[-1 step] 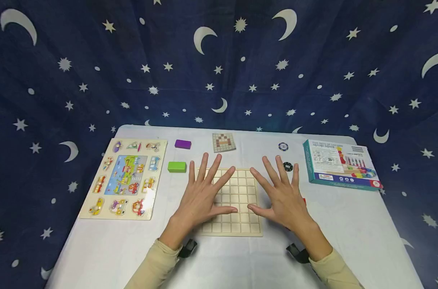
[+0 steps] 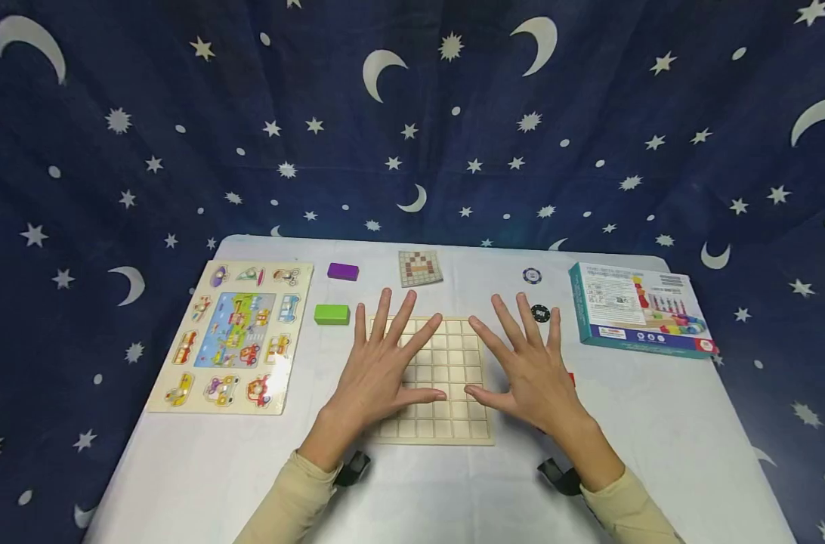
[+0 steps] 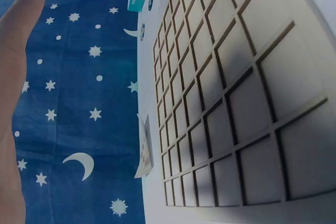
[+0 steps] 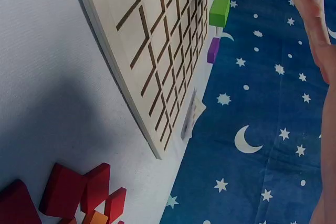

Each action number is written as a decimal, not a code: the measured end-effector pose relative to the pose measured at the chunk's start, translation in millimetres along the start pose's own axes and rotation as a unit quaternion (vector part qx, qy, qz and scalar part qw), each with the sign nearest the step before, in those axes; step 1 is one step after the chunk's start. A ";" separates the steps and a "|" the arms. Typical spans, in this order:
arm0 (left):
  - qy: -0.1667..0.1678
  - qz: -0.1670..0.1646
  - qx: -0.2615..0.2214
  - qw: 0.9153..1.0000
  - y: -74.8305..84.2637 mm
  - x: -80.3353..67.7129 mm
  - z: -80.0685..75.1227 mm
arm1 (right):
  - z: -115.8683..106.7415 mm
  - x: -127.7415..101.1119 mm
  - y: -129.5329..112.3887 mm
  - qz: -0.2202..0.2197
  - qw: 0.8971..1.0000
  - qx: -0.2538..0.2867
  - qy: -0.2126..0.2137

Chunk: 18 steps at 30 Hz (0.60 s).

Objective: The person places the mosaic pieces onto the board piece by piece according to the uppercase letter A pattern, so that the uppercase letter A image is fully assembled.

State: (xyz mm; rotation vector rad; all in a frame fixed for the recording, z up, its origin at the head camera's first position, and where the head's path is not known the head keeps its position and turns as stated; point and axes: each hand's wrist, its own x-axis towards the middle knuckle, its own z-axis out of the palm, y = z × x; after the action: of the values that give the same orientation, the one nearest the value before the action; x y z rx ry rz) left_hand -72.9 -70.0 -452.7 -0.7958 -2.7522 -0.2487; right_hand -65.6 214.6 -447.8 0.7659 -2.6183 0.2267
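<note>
Left hand (image 2: pixel 375 370): palm down, straight fingers fanned between 12 and 2 o'clock, thumb at 3
Right hand (image 2: pixel 531 370): mirrors it, fingers spread between 10 and 12, thumb past 9
Left forearm (image 2: pixel 291 495): sleeved, slanting off toward 7
Right forearm (image 2: pixel 630 502): sleeved, toward 5

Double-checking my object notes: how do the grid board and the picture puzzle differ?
The grid board shows plain, pale squares; the picture puzzle carries colourful pictures. In the head view, the left hand partly hides the grid board, while the picture puzzle is fully visible. Both lie on the white cloth.
</note>
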 end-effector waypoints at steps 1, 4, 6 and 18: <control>0.001 0.002 -0.002 1.000 -0.2 0.0 1.1 | -1.1 -0.3 2.1 0.005 1.000 0.003 -0.004; -0.007 0.007 -0.022 1.000 -2.3 -2.3 4.0 | -4.2 -2.9 13.8 0.028 0.999 0.028 -0.008; -0.020 0.006 -0.055 0.998 -7.0 -7.9 7.5 | -6.2 -7.4 27.1 0.064 0.996 0.059 -0.015; -0.103 -0.061 -0.175 0.977 -53.3 -67.3 32.6 | 29.3 -40.4 76.6 0.241 0.964 0.058 -0.098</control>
State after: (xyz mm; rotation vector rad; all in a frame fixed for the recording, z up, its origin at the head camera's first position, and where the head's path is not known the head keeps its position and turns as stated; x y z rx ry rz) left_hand -53.7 -140.4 -508.6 -0.7696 -3.0015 -0.7302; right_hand -86.1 290.5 -494.5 0.1738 -2.9678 0.4640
